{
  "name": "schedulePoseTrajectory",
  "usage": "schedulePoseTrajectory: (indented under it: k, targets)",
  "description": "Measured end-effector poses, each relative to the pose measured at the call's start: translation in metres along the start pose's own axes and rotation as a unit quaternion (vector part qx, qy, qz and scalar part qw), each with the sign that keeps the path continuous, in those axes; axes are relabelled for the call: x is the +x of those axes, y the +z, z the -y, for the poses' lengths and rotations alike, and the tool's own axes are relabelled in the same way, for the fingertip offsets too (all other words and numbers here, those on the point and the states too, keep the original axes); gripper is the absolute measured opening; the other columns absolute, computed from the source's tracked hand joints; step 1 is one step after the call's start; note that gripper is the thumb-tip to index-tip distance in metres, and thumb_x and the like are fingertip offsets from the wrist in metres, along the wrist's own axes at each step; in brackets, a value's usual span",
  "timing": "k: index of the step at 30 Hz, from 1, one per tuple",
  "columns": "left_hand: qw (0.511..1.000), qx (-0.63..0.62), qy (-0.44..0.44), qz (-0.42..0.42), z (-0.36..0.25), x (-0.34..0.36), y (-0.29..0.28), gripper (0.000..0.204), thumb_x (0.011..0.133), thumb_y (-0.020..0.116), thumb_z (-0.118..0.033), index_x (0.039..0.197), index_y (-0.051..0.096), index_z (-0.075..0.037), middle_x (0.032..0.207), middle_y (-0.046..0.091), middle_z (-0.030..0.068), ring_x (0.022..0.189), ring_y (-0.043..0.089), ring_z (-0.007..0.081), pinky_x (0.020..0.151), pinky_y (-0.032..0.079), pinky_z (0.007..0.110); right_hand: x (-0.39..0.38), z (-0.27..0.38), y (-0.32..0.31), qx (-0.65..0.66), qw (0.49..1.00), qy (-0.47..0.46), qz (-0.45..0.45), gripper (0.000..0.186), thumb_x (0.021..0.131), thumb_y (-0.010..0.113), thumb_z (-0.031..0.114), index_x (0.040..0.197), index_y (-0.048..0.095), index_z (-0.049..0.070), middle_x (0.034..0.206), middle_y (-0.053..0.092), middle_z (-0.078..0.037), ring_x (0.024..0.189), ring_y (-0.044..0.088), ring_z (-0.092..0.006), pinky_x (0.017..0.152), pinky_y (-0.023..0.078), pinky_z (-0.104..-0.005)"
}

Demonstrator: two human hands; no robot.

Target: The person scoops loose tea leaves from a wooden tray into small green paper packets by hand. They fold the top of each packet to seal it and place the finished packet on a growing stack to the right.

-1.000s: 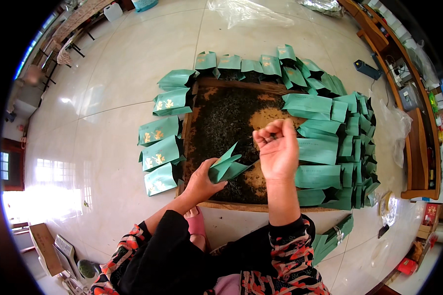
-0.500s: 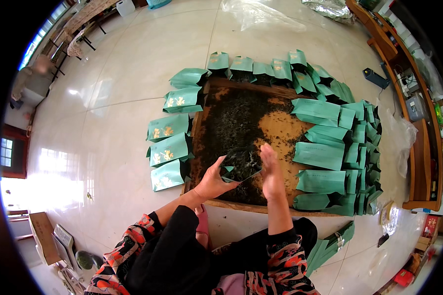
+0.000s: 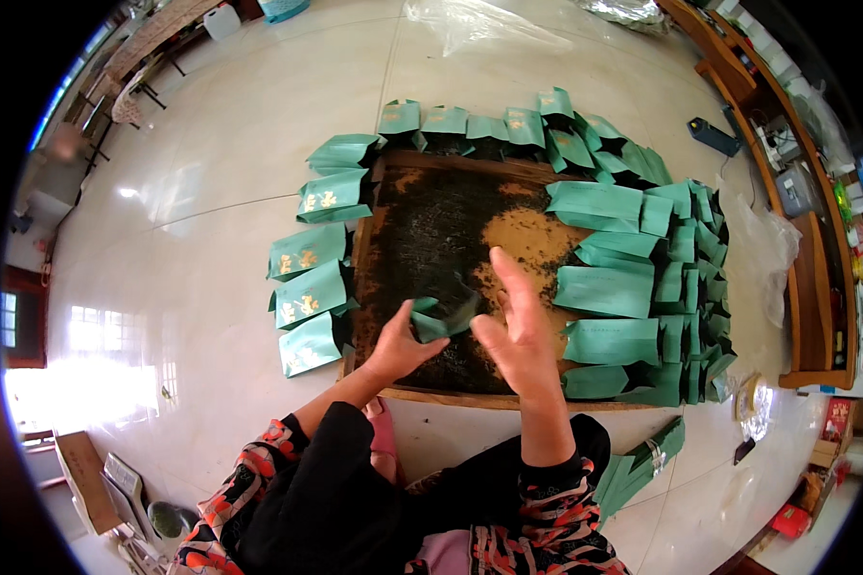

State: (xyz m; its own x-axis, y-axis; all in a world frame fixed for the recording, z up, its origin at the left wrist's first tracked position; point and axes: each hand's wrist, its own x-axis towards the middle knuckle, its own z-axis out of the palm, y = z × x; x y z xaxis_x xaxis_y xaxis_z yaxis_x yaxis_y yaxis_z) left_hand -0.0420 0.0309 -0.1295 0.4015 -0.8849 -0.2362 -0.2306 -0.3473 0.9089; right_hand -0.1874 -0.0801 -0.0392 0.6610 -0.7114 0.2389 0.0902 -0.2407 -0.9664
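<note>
My left hand [image 3: 400, 347] grips a green paper bag [image 3: 430, 328] by its near left side, thumb and fingers spread around it. The bag's mouth is open, and it hangs low over dark, dry loose leaves [image 3: 431, 225] that look like tea. Just right of the bag, my right hand [image 3: 520, 331] is held up with thumb and fingers apart and nothing in it. Beneath both hands lies a shallow wooden tray [image 3: 537, 240], its brown bottom showing through on the right where the leaves are thin.
Green bags [image 3: 312, 287] line the tray's left side, others [image 3: 446, 119] its far edge. Many more [image 3: 604, 292] crowd its right side. Flat green bags [image 3: 638, 470] lie by my right knee. Clear plastic sheeting [image 3: 479, 24] lies on the far floor; a wooden cabinet [image 3: 807, 287] stands right.
My right hand has opened its thumb away from the fingers and come off the bag's side. The bag has moved slightly left in my left hand. The whole view has shifted a little.
</note>
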Motion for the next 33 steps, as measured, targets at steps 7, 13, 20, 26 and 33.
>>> schedulePoseTrajectory:
  k: [7,13,20,26,33]
  targets:
    - [0.972,0.118,0.204,-0.010,-0.072,-0.008,-0.024,0.035,0.072,0.073,-0.009,0.101,0.058,0.001,0.092,0.063,0.0082,0.081,0.058,0.0148,0.074,0.046,0.028,-0.046,-0.076,-0.012,0.333,0.850,0.373,-0.164,0.058,0.090,0.044,0.047,0.131,0.037,0.008,0.137,0.038,-0.010,0.128,0.032,-0.0286,0.099,0.028,-0.0449]
    - [0.988,-0.044,0.084,0.122,-0.083,-0.025,-0.024,0.063,0.070,0.076,-0.007,0.124,0.043,-0.005,0.113,0.054,0.0058,0.103,0.052,0.0135,0.085,0.044,0.028,-0.062,-0.092,0.010,0.524,0.704,0.401,-0.261,0.057,0.090,0.040,0.053,0.130,0.040,0.013,0.138,0.036,-0.008,0.127,0.032,-0.0327,0.100,0.028,-0.0509]
    - [0.977,-0.028,0.079,0.197,-0.030,-0.014,0.017,0.072,0.070,0.075,-0.006,0.130,0.034,-0.006,0.118,0.049,0.0077,0.104,0.050,0.0115,0.085,0.045,0.029,-0.083,-0.097,0.016,0.512,0.740,0.370,-0.230,0.035,0.096,0.039,0.033,0.123,0.047,0.013,0.125,0.048,-0.006,0.115,0.046,-0.0213,0.096,0.036,-0.0416]
    - [0.974,0.038,0.132,0.180,-0.007,0.034,0.034,0.053,0.074,0.072,-0.004,0.117,0.042,-0.001,0.096,0.060,0.0041,0.088,0.055,0.0098,0.076,0.047,0.028,-0.107,-0.124,-0.031,-0.350,0.868,0.319,-0.152,0.043,0.087,0.053,0.033,0.119,0.049,0.004,0.122,0.048,-0.019,0.115,0.044,-0.0319,0.093,0.038,-0.0388]
    - [0.986,0.119,0.118,0.007,-0.093,0.111,0.077,0.060,0.072,0.072,-0.020,0.121,0.042,-0.005,0.108,0.053,0.0157,0.099,0.056,0.0275,0.081,0.047,0.039,-0.128,-0.082,-0.007,-0.159,0.970,0.179,0.039,0.046,0.085,0.055,0.030,0.118,0.049,-0.002,0.114,0.053,-0.022,0.105,0.052,-0.0352,0.088,0.042,-0.0402]
